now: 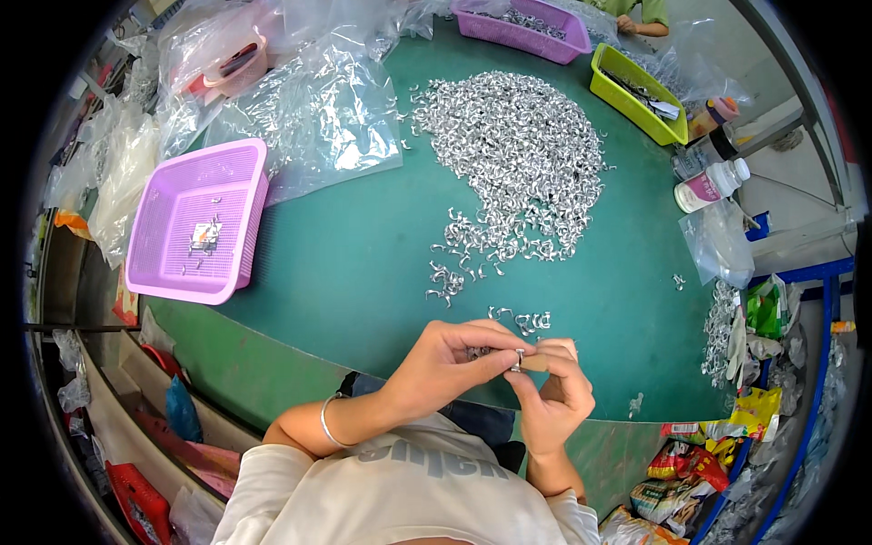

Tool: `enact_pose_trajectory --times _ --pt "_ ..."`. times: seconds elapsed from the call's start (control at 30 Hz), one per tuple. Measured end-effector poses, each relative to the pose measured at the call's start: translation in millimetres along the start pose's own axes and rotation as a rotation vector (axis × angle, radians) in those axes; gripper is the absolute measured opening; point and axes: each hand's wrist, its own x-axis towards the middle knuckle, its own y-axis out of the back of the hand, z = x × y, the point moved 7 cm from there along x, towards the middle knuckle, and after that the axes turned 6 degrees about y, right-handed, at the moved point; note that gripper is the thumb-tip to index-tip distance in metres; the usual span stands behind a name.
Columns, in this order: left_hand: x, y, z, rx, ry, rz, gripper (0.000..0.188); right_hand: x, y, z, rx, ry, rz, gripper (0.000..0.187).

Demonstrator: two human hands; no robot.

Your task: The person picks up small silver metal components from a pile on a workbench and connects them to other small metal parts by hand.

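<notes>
The left hand (450, 361) and right hand (556, 400) meet at the near edge of the table (354, 254), pinching a small metal piece (519, 360) between fingertips (more metal seems tucked in the left). A loosened pinch could drop it. Beyond lie loose pieces (529, 322), then a pile (518, 145).

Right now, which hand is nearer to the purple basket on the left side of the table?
Left. The left hand is to the right of the purple basket and closer to the person's body; the right hand is farther right still.
</notes>
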Motion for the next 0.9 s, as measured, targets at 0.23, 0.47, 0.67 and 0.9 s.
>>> enact_pose_trajectory --times 0.23,0.47,0.67,0.9 --pt "-5.4 -2.5 10.7 0.097 -0.087 0.012 0.018 -2.9 1.6 1.2 0.083 -0.038 0.005 0.021" --pt "-6.0 -4.1 13.0 0.113 -0.177 0.016 0.017 -4.6 0.8 1.1 0.078 -0.020 -0.011 0.022" --pt "3.4 22.2 -24.3 -0.419 0.211 0.112 0.012 10.0 8.3 53.6 0.103 -0.188 -0.053 0.013" --pt "19.8 44.0 -45.2 -0.511 0.186 0.201 0.015 116.5 11.5 141.9 -0.813 0.012 -0.222 0.056"
